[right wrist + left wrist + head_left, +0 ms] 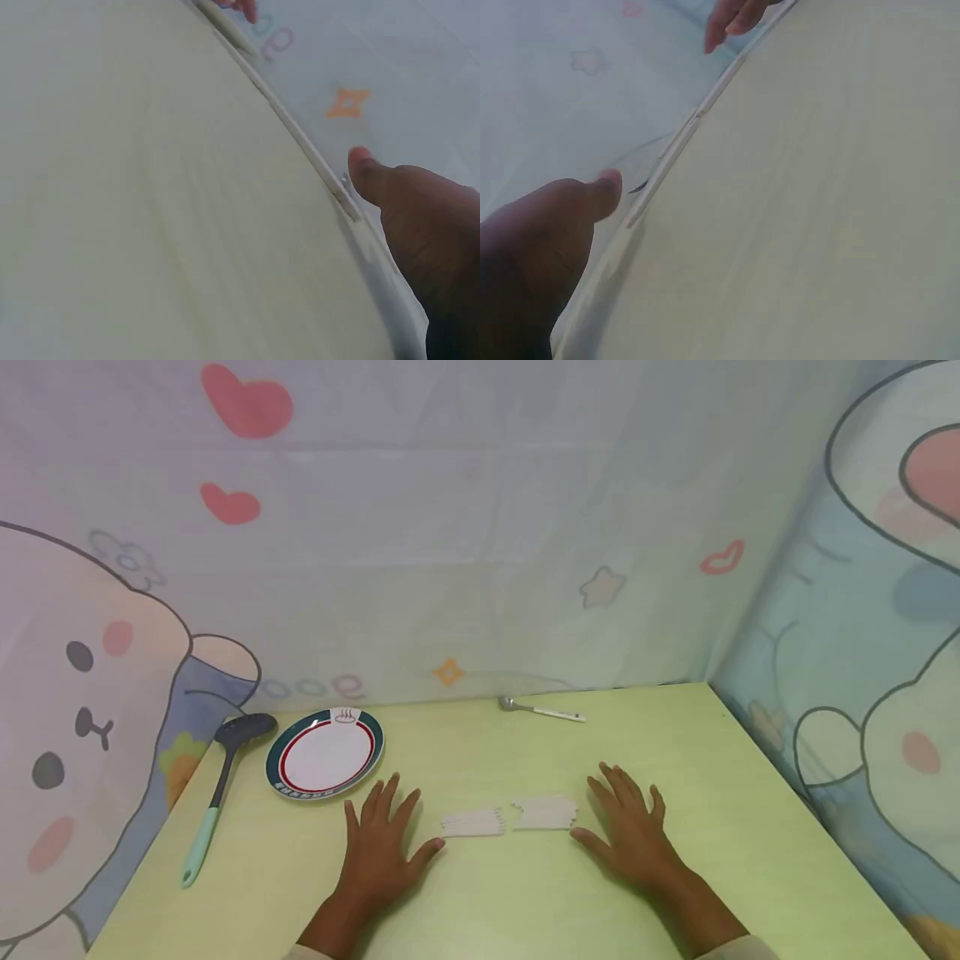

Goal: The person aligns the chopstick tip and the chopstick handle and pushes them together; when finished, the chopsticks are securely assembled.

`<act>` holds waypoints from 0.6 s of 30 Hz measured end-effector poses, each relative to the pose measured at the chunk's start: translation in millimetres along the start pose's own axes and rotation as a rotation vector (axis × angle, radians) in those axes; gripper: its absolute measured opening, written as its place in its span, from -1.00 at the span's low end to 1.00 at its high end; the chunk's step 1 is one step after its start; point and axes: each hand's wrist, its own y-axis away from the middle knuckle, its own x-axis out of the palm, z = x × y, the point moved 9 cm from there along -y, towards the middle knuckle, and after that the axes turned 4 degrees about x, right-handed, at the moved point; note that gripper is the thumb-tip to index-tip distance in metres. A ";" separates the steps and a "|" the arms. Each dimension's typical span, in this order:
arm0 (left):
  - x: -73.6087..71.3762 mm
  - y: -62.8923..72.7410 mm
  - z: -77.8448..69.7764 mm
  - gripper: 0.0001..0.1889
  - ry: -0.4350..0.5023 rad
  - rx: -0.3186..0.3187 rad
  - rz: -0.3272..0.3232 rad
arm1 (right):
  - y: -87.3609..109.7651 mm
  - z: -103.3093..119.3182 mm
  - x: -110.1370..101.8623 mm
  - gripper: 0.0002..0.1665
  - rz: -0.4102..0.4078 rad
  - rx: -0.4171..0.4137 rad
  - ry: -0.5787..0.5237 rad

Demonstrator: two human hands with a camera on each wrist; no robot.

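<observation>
Two flat rows of thin white sticks lie on the table between the hands, a left row (473,822) and a right row (545,812), with uneven ends facing each other across a small gap. My left hand (382,852) is spread palm down, its thumb tip close to the left row. On the other side, my right hand (633,835) is likewise spread, thumb near the right row's outer end. Both hands hold nothing. From the left wrist view the left thumb (577,206) shows beside the sticks; the right wrist view shows the right thumb (382,180).
A white plate (327,755) with a dark green rim sits at the back left. Beside it lies a black slotted ladle (225,768) with a mint handle. A small spoon (540,710) with a white handle is near the table's back edge. Printed cloth (480,527) hangs behind the table (510,902).
</observation>
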 end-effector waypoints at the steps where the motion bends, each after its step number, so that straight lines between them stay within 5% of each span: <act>1: 0.0 -1.4 -4.6 -0.28 0.024 0.044 -0.036 | -1.7 3.0 3.1 -0.03 -0.007 -0.027 -0.030; 6: 7.3 -13.6 -26.9 -0.58 0.186 0.212 -0.109 | -8.6 22.6 13.3 -0.22 -0.034 -0.160 -0.169; 18: 29.1 -39.0 -48.0 -0.71 0.396 0.351 -0.072 | -17.7 53.9 25.3 -0.70 -0.032 -0.324 -0.241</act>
